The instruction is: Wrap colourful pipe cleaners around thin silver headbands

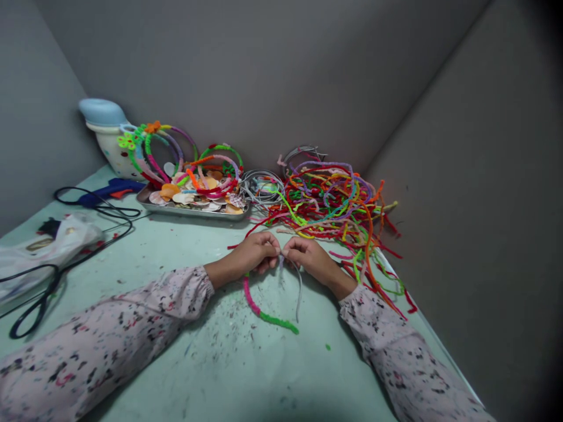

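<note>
In front of me my left hand and my right hand meet, fingertips pinched close together. Between them they hold a curved wire partly wrapped in fuzzy pipe cleaner. Its wrapped part, pink and then green, hangs below my left hand and curves toward the right. Bare grey wire droops from under my right hand. A short purple fuzzy piece shows just below the fingertips; how it is joined to the wire is hidden by my fingers.
Behind my hands lie a metal tray of shells with wrapped hoops, coiled grey wire and a tangled pile of pipe cleaners. A blue glue gun, black cord, plastic bag and blue-lidded container sit left.
</note>
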Demonstrator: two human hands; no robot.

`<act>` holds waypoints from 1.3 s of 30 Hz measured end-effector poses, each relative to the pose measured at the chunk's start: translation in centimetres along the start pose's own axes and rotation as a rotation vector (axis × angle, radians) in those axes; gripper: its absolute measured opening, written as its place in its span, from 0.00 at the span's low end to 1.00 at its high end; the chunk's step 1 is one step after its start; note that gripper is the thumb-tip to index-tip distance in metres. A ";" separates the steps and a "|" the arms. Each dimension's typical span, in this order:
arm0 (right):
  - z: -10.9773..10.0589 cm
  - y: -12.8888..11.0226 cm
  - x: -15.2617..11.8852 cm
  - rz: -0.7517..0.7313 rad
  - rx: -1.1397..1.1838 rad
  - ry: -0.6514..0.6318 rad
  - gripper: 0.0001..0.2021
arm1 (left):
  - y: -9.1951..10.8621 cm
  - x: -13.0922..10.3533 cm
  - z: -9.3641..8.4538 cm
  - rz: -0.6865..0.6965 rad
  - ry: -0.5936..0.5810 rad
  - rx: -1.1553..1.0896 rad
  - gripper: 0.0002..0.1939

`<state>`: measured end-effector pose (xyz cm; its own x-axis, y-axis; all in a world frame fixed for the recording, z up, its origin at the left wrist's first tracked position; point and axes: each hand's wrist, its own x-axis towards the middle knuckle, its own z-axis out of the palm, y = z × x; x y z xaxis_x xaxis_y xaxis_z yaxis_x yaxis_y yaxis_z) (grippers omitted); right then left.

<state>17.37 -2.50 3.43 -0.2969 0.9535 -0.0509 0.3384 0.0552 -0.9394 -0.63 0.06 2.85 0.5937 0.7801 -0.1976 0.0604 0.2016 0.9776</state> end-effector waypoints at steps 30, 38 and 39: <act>0.9 1.0 -0.6 -0.347 -0.529 0.183 0.06 | 0.4 0.1 -0.1 -0.053 0.044 -0.102 0.04; 1.1 1.0 -0.5 -0.350 -0.607 0.220 0.05 | 0.3 0.1 -0.2 -0.045 0.041 -0.102 0.03; 1.1 1.0 -0.5 -0.354 -0.622 0.223 0.05 | 0.3 0.1 -0.2 -0.043 0.042 -0.100 0.03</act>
<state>16.87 -3.20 2.15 -0.3164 0.8813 0.3511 0.7180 0.4644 -0.5185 -0.68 0.33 3.10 0.5576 0.7935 -0.2439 0.0031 0.2918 0.9565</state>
